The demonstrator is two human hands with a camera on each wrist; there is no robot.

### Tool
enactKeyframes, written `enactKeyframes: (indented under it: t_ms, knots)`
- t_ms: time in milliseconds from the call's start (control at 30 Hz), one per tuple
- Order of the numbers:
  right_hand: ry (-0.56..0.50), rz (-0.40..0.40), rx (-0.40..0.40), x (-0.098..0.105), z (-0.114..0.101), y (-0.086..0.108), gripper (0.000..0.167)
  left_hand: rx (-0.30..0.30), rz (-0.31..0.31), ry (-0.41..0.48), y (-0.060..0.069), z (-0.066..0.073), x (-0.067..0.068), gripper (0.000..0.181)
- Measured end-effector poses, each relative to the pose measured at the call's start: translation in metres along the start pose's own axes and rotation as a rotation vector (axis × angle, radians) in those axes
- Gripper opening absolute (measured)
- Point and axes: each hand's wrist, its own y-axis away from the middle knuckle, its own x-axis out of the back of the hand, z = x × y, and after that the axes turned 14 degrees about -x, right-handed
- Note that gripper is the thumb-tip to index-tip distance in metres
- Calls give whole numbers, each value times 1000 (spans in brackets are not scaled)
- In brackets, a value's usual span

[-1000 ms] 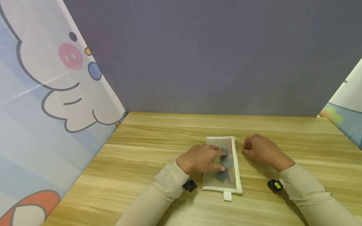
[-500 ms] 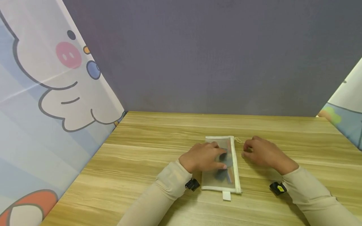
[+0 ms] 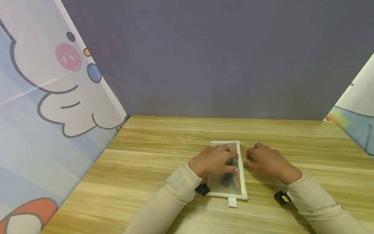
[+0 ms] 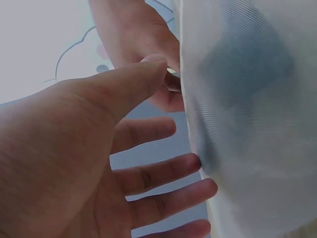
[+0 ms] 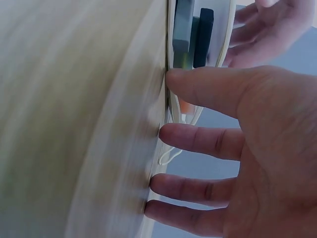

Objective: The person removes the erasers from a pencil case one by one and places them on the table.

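A translucent mesh zip pouch (image 3: 215,186) lies flat on the table. My left hand (image 3: 216,161) rests over it, thumb and fingers stretched towards the white zip edge (image 3: 242,177). Dark shapes show through the mesh (image 4: 247,64) in the left wrist view. My right hand (image 3: 267,162) is just right of that edge, its fingertips down at the tabletop. From the right wrist, the pouch's mouth gapes, with dark flat-sided pieces (image 5: 183,29) and an orange piece (image 5: 186,107) inside. The right thumb (image 5: 208,89) is at the mouth's lower lip; whether it touches, I cannot tell.
A looped cord (image 3: 244,145) hangs from the zip's far end, and a white tag (image 3: 232,202) sticks out at the near end. The wooden table (image 3: 152,156) ends at a grey panel (image 3: 198,58) behind. A cartoon-print sheet (image 3: 23,130) stands on the left.
My right hand has shifted left, close to the zip edge. My left hand has slid slightly right across the pouch. The pouch keeps its place on the table.
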Motion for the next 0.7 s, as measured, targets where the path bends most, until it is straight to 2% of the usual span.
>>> enactKeyframes:
  t_ms: [100,300,533,700]
  knots:
    - [-4,7,8,-2,-2,0,23,0,-8,3,-2,1,1,56]
    - [3,15,11,-6,-4,0,20,-24,16,24,-6,0,0,55]
    - [30,43,46,-7,-3,2,18,-35,30,-9,-9,-3,-4,61]
    - [43,66,65,-7,-2,1,17,-38,66,-1,-9,-5,-8,59]
